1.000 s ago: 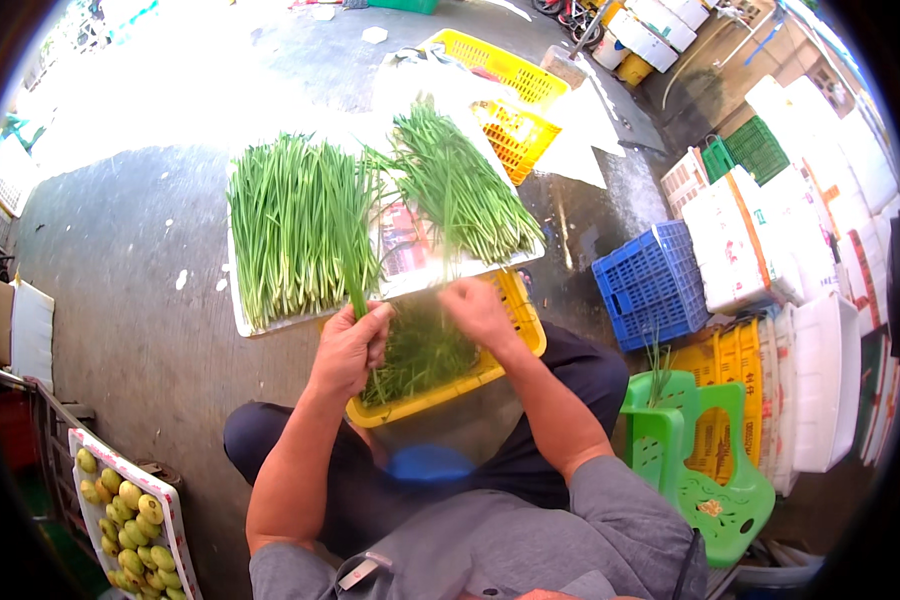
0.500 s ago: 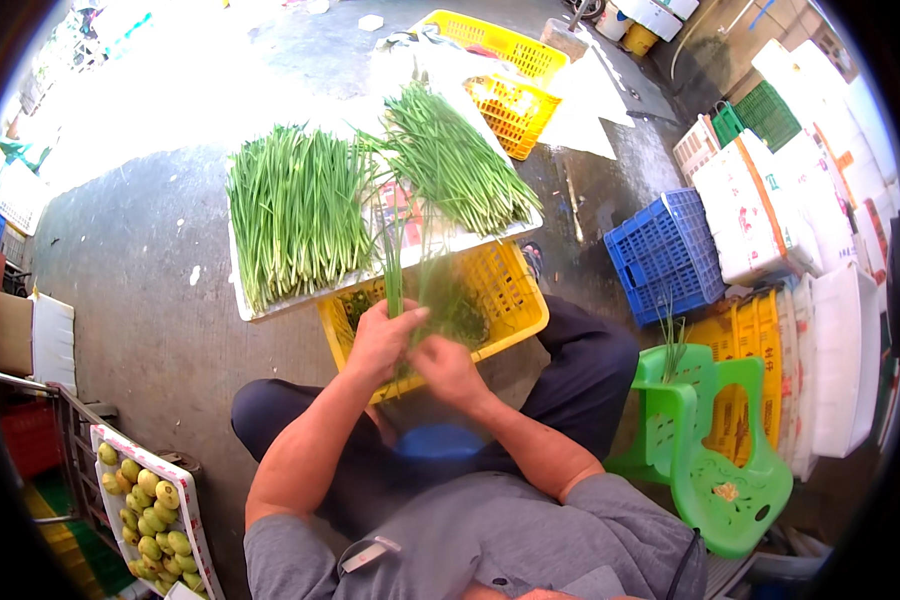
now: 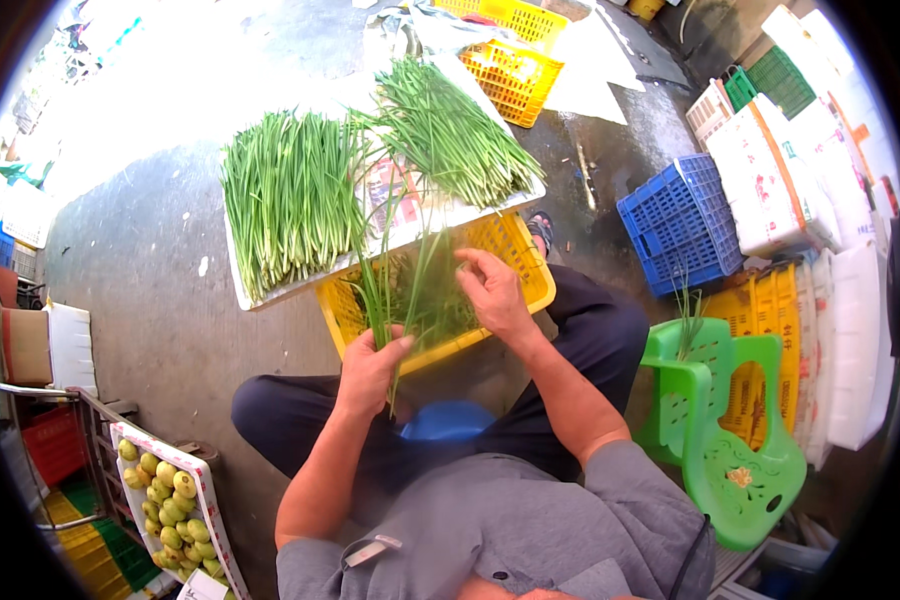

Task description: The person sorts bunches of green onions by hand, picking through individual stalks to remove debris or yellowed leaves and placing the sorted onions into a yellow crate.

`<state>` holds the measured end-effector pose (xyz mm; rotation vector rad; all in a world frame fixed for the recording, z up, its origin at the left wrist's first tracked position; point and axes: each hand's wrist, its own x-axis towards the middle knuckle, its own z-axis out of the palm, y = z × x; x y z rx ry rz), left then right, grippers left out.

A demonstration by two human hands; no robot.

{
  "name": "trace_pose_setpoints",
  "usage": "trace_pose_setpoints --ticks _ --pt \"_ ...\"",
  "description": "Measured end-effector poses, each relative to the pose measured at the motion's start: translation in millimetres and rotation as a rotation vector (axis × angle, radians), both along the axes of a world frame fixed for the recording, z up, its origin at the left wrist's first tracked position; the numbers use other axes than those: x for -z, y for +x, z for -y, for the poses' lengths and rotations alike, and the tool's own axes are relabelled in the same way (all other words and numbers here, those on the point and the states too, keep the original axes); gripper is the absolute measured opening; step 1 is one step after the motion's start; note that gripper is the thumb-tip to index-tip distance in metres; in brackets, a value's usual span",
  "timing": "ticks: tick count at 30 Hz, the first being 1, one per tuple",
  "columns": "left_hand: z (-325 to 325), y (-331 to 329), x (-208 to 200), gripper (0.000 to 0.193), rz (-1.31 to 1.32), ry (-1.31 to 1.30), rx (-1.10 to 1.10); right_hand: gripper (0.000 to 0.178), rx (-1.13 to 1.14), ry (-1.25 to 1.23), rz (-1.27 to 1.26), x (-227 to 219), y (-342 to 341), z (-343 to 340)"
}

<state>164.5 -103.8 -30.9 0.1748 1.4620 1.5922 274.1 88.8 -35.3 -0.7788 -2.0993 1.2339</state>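
My left hand [image 3: 370,372] is closed around a small bunch of green chives [image 3: 374,300], whose leaves fan upward and whose ends poke out below the fist. To its right, my right hand [image 3: 495,297] hovers over the yellow basket [image 3: 515,315], fingers bent and thumb close to the index finger. A green blur beside its fingertips hides whether it pinches a leaf. Loose green scraps lie inside the basket. Beyond it, a white tray [image 3: 415,226] bears two piles of chives, a left pile [image 3: 290,200] and a right pile [image 3: 455,130].
A green plastic chair [image 3: 735,470] stands to my right with a few chives on it. Behind it are a blue crate [image 3: 680,225] and stacked white boxes [image 3: 755,185]. At my lower left lies a tray of yellow-green fruit [image 3: 175,505]. Another yellow crate [image 3: 510,80] stands far ahead.
My right hand has moved away from the left, rightward and up over the basket. My left hand, still gripping chives, has dropped slightly, and its bunch has spread. The whole view has shifted a little.
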Motion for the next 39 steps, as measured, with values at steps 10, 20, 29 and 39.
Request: trace_pose_setpoints --ticks 10,20,29,39 --pt "21.9 14.5 -6.2 0.017 0.038 -0.101 -0.022 0.016 -0.159 0.340 0.011 11.4 -9.1 -3.8" --pt "33.6 21.7 0.3 0.012 0.070 -0.147 -0.052 0.010 -0.171 0.255 0.000 20.0 0.3 -8.9" --pt "53.6 25.5 -9.7 0.013 0.059 -0.179 -0.005 0.019 -0.117 -0.344 0.148 25.7 0.1 -28.5" --pt "64.7 18.7 -51.6 0.013 0.031 -0.173 0.093 0.016 -0.118 -1.260 -0.184 16.9 -34.4 -27.0"
